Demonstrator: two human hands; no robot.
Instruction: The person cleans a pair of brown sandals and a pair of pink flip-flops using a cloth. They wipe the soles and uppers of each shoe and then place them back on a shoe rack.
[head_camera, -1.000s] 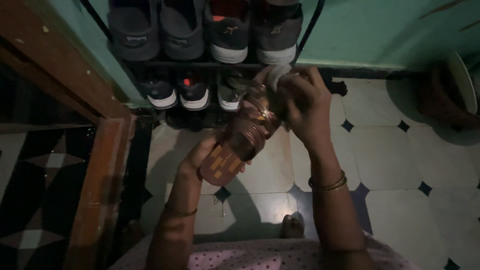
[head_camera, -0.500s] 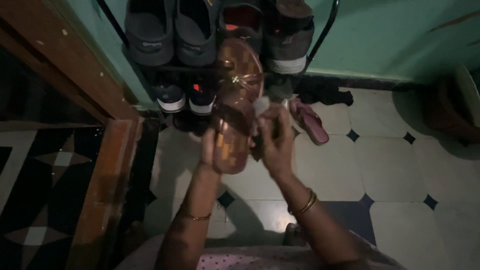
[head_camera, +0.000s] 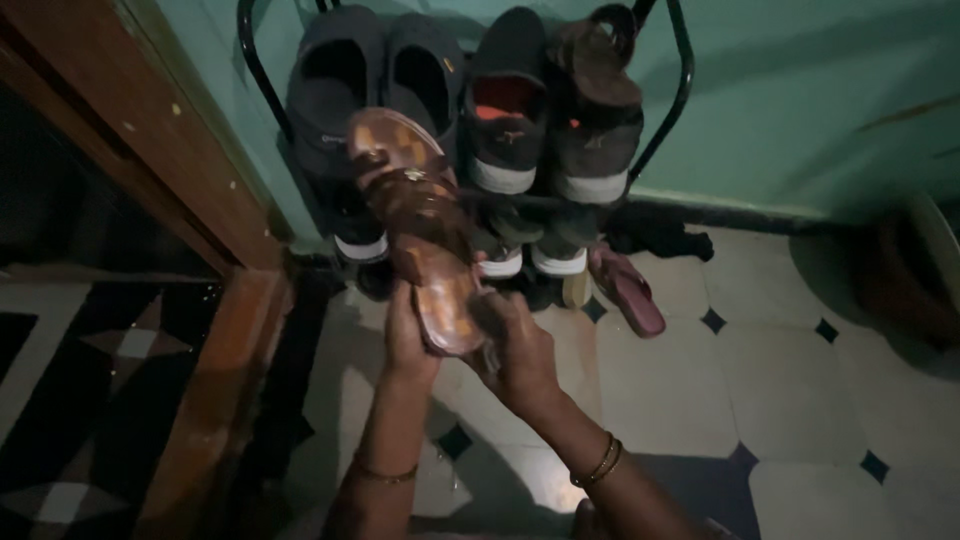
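both hands, left hand (head_camera: 408, 335) and right hand (head_camera: 520, 350), grip the brown patterned leather sandal (head_camera: 425, 225), raised before the black metal shoe rack (head_camera: 660, 120), not yet shelved.

Packages, signs, screens: none in view. Labels: one small pale mark on the side of the dark shoe (head_camera: 335, 95) at the rack's (head_camera: 668, 110) upper left; too blurred to describe.
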